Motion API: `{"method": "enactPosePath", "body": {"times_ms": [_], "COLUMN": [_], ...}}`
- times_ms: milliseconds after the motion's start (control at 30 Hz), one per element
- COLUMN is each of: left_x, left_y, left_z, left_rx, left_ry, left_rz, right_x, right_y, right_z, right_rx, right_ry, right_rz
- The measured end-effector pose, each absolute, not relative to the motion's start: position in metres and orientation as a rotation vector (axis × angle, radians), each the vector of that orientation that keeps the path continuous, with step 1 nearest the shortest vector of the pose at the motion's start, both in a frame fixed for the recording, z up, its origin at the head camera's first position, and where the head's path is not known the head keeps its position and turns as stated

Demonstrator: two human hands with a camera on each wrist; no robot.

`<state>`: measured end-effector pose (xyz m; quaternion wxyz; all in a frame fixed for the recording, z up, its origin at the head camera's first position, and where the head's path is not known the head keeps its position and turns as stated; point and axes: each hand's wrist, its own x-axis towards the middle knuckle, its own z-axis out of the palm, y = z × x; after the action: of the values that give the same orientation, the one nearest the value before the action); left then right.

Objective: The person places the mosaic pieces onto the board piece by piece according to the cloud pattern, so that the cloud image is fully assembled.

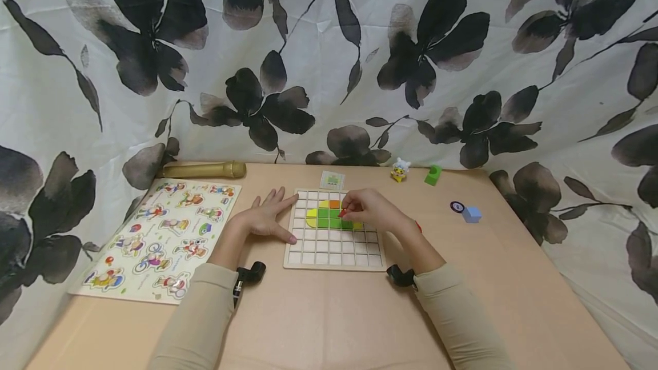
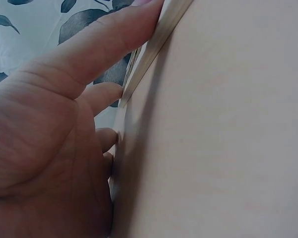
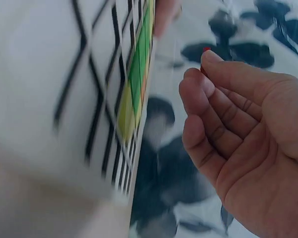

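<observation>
A white gridded board [image 1: 329, 250] lies on the table between both hands. Green tiles [image 1: 325, 220], yellow tiles [image 1: 311, 217] and an orange tile [image 1: 334, 204] fill some of its upper squares. My left hand [image 1: 264, 220] rests by the board's left side with fingers spread; its thumb and fingertips are at the board's edge [image 2: 154, 47]. Over the tiles, my right hand [image 1: 374, 211] pinches a small red piece [image 3: 206, 49] between thumb and index finger, the other fingers curled in. Most of the red piece is hidden by the fingertips.
A small pattern card [image 1: 332, 180] lies behind the board. To the left are a sheet of cartoon pictures [image 1: 169, 238] and a tan cylinder [image 1: 204, 170]. A little yellow figure [image 1: 399, 171], green block [image 1: 433, 175], round disc [image 1: 456, 206] and blue block [image 1: 471, 214] are on the right.
</observation>
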<state>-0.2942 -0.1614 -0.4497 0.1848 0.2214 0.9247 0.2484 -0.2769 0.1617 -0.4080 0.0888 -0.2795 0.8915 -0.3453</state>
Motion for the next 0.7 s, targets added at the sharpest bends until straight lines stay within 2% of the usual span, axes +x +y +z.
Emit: {"method": "enactPosePath", "body": {"times_ms": [300, 500, 700], "left_x": [-0.294, -0.292, -0.292], "left_y": [-0.161, -0.161, -0.161], "left_z": [-0.447, -0.448, -0.446], "left_rx": [0.625, 0.622, 0.619], "left_ry": [2.601, 2.603, 2.599], "left_rz": [0.705, 0.704, 0.707], "right_x": [-0.265, -0.261, -0.26], "right_y": [0.121, 0.114, 0.112], "right_z": [-0.417, -0.427, -0.429], "right_rx": [-0.931, -0.904, -0.87], "right_ry": [2.613, 2.628, 2.612], "right_rz": [-0.891, -0.73, -0.768]}}
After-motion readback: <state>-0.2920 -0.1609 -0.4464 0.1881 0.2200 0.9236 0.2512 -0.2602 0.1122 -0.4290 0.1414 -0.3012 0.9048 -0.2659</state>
